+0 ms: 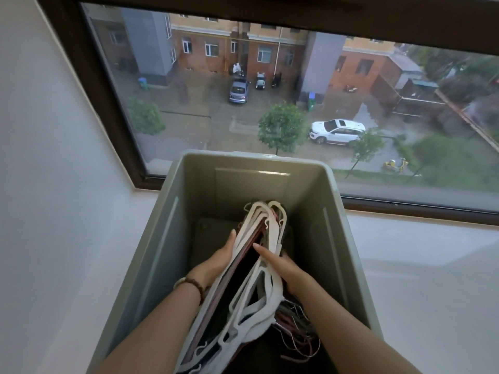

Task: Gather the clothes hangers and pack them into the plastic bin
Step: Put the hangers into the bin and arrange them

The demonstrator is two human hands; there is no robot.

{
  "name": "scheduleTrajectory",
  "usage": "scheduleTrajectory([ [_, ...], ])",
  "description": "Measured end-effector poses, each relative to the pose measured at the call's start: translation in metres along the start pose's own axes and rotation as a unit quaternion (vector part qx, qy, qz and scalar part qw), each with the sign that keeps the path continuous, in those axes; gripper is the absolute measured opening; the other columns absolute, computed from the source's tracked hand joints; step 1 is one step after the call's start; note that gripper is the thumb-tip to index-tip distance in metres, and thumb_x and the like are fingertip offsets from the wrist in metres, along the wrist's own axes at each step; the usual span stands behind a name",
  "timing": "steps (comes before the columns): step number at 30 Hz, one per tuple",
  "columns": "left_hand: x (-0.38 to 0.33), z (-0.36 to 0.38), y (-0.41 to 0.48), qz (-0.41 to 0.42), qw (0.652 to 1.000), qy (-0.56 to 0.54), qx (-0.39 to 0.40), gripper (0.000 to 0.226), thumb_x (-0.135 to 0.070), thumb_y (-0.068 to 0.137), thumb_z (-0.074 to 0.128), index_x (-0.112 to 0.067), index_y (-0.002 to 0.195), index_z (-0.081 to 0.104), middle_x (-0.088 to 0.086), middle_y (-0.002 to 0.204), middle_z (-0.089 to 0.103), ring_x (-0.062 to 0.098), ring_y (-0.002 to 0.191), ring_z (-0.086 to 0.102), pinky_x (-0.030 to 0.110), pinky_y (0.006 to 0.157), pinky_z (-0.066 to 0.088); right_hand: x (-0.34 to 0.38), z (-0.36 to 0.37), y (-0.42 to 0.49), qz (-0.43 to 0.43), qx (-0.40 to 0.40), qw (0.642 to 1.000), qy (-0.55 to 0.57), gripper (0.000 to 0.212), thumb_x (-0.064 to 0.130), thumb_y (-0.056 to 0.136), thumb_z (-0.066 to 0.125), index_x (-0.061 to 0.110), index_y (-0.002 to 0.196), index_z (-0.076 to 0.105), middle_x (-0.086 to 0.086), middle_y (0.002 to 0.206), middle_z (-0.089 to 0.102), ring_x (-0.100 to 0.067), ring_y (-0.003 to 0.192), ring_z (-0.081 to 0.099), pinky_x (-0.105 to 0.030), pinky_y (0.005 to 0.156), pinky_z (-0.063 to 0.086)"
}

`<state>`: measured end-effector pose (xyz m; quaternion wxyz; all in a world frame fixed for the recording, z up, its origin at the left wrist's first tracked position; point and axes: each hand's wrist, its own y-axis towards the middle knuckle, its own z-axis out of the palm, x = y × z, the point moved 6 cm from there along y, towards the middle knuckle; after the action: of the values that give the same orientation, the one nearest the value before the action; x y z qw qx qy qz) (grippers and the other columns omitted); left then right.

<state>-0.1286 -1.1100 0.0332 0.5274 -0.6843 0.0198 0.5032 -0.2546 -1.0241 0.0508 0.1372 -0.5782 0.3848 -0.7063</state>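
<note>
While my left hand (216, 261) and right hand (283, 267) clasp its sides, the bundle of thin white and maroon plastic hangers (270, 282) lies lengthwise, pointing away from me, in the smooth grey plastic bin (167, 238).

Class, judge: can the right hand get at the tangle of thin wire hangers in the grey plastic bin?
Probably not yet: the right hand grips the bundle of white plastic hangers, though the tangle of thin wire hangers lies uncovered beside its forearm.
</note>
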Motion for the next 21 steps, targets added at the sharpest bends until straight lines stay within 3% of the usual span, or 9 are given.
scheduleTrajectory([
  [2, 0.007, -0.005, -0.010, -0.008, 0.999, 0.032, -0.023, 0.084, -0.081, 0.076, 0.015, -0.027, 0.121, 0.062, 0.007, 0.114, 0.068, 0.022, 0.106, 0.063, 0.042, 0.105, 0.043, 0.003, -0.002, -0.008, -0.041, -0.040, 0.998, 0.009, 0.082, 0.039, 0.073, 0.077, 0.019, 0.139, 0.033, -0.011, 0.128, 0.058, -0.027, 0.110, 0.062, -0.038, 0.088, 0.054],
  [4, 0.009, -0.011, -0.027, -0.014, 0.998, 0.057, -0.035, 0.082, -0.075, 0.082, 0.008, -0.026, 0.124, 0.059, 0.007, 0.121, 0.064, 0.022, 0.112, 0.059, 0.041, 0.108, 0.039, 0.010, -0.002, -0.018, -0.087, -0.063, 0.994, -0.027, 0.087, 0.037, 0.077, 0.074, 0.021, 0.146, 0.023, -0.007, 0.140, 0.049, -0.026, 0.123, 0.053, -0.042, 0.103, 0.045],
  [7, 0.016, -0.020, -0.052, -0.014, 0.995, 0.090, -0.032, 0.078, -0.069, 0.086, 0.003, -0.028, 0.136, 0.046, 0.005, 0.138, 0.050, 0.024, 0.129, 0.045, 0.038, 0.112, 0.029, 0.012, 0.005, -0.043, -0.133, -0.102, 0.984, -0.063, 0.076, 0.035, 0.087, 0.063, 0.019, 0.148, 0.020, -0.004, 0.147, 0.041, -0.025, 0.134, 0.040, -0.038, 0.108, 0.034],
  [10, 0.039, -0.020, -0.074, -0.035, 0.992, 0.116, -0.037, 0.080, -0.070, 0.085, 0.002, -0.026, 0.145, 0.032, 0.004, 0.151, 0.034, 0.025, 0.139, 0.031, 0.042, 0.118, 0.019, -0.004, 0.014, -0.075, -0.132, -0.127, 0.977, -0.109, 0.062, 0.040, 0.095, 0.048, 0.016, 0.147, 0.025, -0.005, 0.145, 0.042, -0.022, 0.131, 0.042, -0.036, 0.103, 0.037],
  [13, 0.050, -0.015, -0.089, 0.022, 0.989, 0.118, -0.080, 0.072, -0.062, 0.090, 0.005, -0.023, 0.149, 0.016, 0.000, 0.157, 0.017, 0.020, 0.145, 0.016, 0.037, 0.118, 0.013, -0.023, 0.020, -0.097, -0.173, -0.192, 0.943, -0.208, 0.054, 0.047, 0.097, 0.037, 0.021, 0.143, 0.032, -0.002, 0.135, 0.054, -0.015, 0.112, 0.055, -0.030, 0.088, 0.045],
  [17, 0.041, -0.006, -0.101, 0.130, 0.978, 0.110, -0.121, 0.060, -0.055, 0.095, 0.015, -0.026, 0.147, 0.024, -0.006, 0.153, 0.027, 0.014, 0.142, 0.023, 0.026, 0.111, 0.018, -0.036, 0.022, -0.097, -0.225, -0.236, 0.896, -0.300, 0.052, 0.049, 0.097, 0.030, 0.030, 0.146, 0.027, 0.000, 0.131, 0.056, -0.016, 0.110, 0.057, -0.028, 0.079, 0.044],
  [19, 0.039, -0.006, -0.105, 0.152, 0.976, 0.102, -0.119, 0.058, -0.054, 0.095, 0.016, -0.029, 0.146, 0.026, -0.006, 0.153, 0.028, 0.012, 0.141, 0.025, 0.022, 0.107, 0.019, -0.036, 0.023, -0.094, -0.237, -0.209, 0.897, -0.310, 0.051, 0.048, 0.098, 0.029, 0.031, 0.146, 0.026, 0.000, 0.134, 0.053, -0.017, 0.115, 0.055, -0.029, 0.083, 0.044],
  [21, 0.042, -0.005, -0.108, 0.147, 0.976, 0.115, -0.109, 0.062, -0.058, 0.093, 0.013, -0.029, 0.147, 0.022, -0.006, 0.156, 0.022, 0.013, 0.143, 0.020, 0.026, 0.111, 0.016, -0.036, 0.018, -0.094, -0.254, -0.192, 0.889, -0.331, 0.055, 0.055, 0.096, 0.028, 0.031, 0.146, 0.027, 0.003, 0.138, 0.050, -0.015, 0.122, 0.051, -0.033, 0.097, 0.044],
])
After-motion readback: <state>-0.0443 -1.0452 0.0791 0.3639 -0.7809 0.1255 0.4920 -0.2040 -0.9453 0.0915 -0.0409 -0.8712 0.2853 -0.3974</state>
